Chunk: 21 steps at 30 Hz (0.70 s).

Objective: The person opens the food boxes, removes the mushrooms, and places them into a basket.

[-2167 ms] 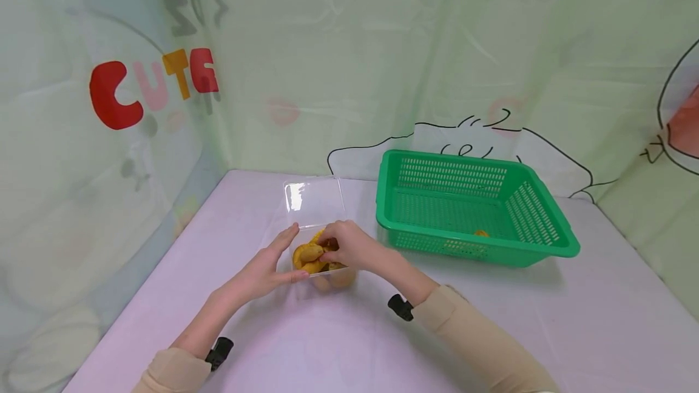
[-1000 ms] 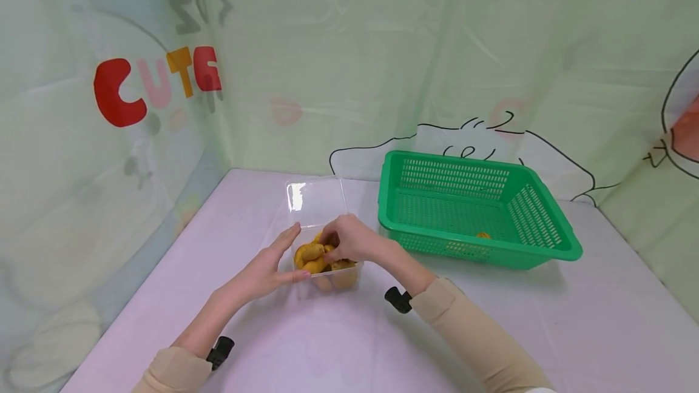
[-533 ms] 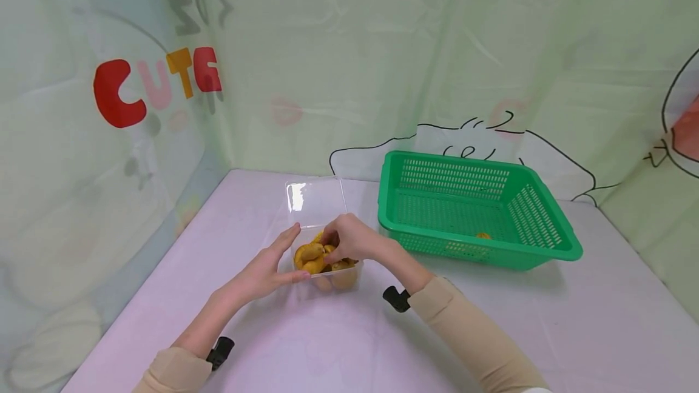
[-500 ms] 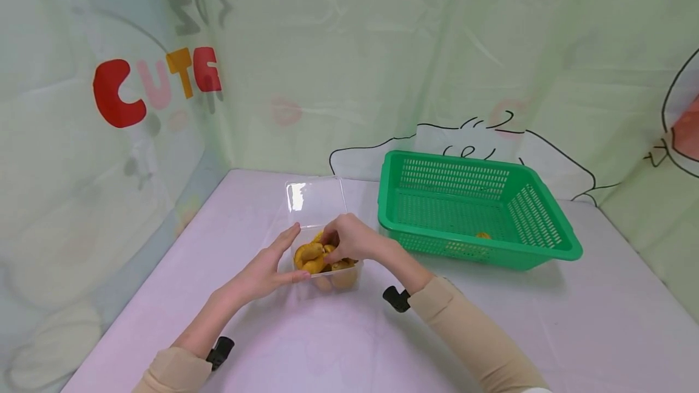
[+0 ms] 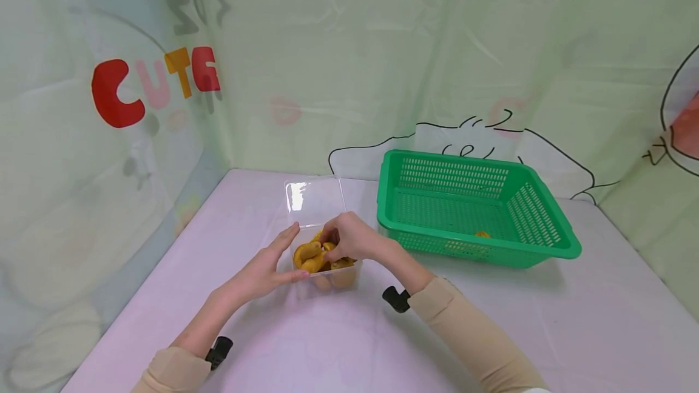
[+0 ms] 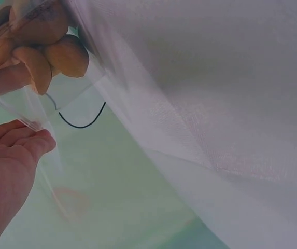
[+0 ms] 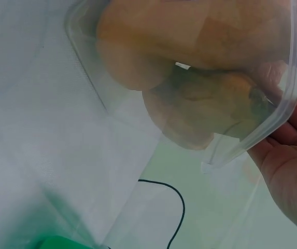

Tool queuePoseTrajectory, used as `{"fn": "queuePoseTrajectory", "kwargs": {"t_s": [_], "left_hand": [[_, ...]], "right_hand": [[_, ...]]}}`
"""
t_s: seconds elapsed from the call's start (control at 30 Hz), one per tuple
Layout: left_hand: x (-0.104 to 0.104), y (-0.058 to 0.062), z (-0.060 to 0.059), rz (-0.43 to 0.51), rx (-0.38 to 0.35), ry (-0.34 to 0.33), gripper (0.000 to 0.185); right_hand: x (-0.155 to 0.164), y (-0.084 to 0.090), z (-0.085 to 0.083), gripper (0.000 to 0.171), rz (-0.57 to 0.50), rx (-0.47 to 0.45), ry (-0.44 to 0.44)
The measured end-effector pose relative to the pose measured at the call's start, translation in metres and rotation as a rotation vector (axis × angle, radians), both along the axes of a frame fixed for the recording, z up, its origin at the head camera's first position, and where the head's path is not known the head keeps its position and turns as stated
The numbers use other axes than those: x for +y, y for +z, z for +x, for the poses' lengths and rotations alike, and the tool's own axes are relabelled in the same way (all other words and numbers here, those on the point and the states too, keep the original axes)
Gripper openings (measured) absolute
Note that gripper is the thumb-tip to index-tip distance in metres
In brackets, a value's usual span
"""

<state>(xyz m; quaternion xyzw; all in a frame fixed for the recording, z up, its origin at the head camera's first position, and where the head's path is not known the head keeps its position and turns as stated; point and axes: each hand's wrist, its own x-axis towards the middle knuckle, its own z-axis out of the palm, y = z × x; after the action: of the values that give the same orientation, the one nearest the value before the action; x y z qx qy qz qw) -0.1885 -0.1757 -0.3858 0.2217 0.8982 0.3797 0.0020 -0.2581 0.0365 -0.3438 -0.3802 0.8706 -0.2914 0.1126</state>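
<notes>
A clear plastic box (image 5: 334, 284) stands on the pale purple table, filled with several yellow-brown lumpy pieces (image 5: 306, 253). Its clear lid (image 5: 315, 202) lies open behind it. My left hand (image 5: 267, 267) rests against the box's left side, fingers straight and thumb at the near corner. My right hand (image 5: 352, 240) reaches into the box from the right, and its fingertips pinch one yellow-brown piece. The left wrist view shows the left hand's fingers (image 6: 13, 150) beside the box's pieces (image 6: 44, 57). The right wrist view looks through the box's wall (image 7: 112, 104) at the pieces (image 7: 189, 52), with the right hand's palm (image 7: 288, 176) behind.
A green slotted basket (image 5: 546, 214) stands to the right of the box, with one small orange piece (image 5: 481, 234) inside near its front wall. Printed plastic sheeting walls the table at the back and on both sides.
My right hand has shifted slightly farther over the pieces in the box. The left hand and the box have stayed in place.
</notes>
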Motion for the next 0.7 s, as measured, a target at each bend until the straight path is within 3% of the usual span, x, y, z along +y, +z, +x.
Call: {"fn": "queuePoseTrajectory", "kwargs": {"t_s": [0.27, 0.7], "left_hand": [[-0.0012, -0.0002, 0.0005, -0.007, 0.012, -0.008, 0.091], [-0.0029, -0.0011, -0.0001, -0.003, 0.033, -0.030, 0.093]], "right_hand": [[0.0005, 0.0038, 0.0022, 0.018, -0.026, 0.021, 0.020], [0.0017, 0.0088, 0.0057, 0.017, -0.022, 0.046, -0.017]]}}
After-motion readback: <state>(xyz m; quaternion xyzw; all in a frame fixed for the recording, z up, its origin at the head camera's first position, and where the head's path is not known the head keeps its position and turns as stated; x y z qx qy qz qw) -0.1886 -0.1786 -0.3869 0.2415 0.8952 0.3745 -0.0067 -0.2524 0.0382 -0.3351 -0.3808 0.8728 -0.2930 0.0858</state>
